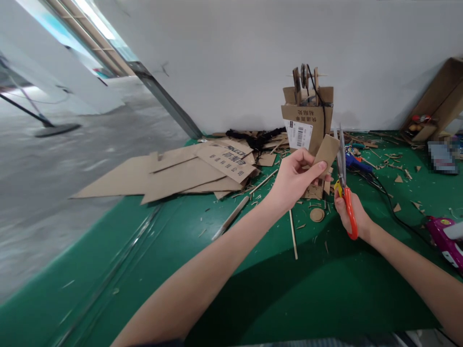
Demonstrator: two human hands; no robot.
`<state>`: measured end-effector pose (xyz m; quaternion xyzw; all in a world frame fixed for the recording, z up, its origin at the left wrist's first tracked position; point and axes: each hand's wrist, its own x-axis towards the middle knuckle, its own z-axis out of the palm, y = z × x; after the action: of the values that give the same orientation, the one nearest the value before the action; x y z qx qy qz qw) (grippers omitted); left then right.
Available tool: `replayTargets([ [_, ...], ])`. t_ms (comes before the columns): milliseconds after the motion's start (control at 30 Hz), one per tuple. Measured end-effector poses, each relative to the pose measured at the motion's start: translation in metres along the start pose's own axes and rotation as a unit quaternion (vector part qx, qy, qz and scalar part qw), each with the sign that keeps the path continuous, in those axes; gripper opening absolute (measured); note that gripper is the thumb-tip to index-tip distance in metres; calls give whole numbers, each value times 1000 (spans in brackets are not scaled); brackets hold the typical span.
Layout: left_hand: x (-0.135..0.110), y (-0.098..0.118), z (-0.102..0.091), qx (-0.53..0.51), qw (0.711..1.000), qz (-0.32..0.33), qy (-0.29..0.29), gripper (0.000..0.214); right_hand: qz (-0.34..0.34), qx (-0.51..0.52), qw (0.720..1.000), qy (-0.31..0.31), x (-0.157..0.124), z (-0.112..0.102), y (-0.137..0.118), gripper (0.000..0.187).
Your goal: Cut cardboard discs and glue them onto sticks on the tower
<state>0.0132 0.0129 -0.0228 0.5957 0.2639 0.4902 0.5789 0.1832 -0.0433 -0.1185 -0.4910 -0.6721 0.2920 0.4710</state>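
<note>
My left hand point(298, 176) pinches a small rectangular cardboard strip point(327, 150) between thumb and fingers, held up over the table. Wrapped round the orange and yellow handles of a pair of scissors point(347, 207), my right hand point(352, 214) keeps the blades pointing up, just right of the strip. The blades look slightly parted; whether they touch the strip I cannot tell. Behind the strip stands a cardboard box point(307, 123) with a shipping label and a wheel on a stick axle at its top. A round cardboard disc point(317, 215) lies below my hands.
Flat cardboard sheets point(188, 171) are piled at the left back of the green table point(253, 289). A utility knife point(231, 217) and a thin wooden stick point(293, 235) lie nearby. On the right are a blue glue gun point(358, 164), a purple tool point(446, 238) and cardboard scraps.
</note>
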Motion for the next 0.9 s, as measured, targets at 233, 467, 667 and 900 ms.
replayTargets([
  [233, 3, 9, -6, 28, 999, 2, -27, 41, -27, -31, 999, 32, 1, -2, -1, 45],
  [467, 5, 14, -9, 44, 999, 5, -23, 39, -12, -54, 997, 51, 2, -6, 4, 45],
  [667, 10, 10, -17, 38, 999, 8, -25, 38, 20, -30, 998, 58, 4, -10, 3, 41],
  [900, 10, 9, -19, 56, 997, 13, -47, 36, -2, 40, 999, -15, 2, -11, 11, 35],
])
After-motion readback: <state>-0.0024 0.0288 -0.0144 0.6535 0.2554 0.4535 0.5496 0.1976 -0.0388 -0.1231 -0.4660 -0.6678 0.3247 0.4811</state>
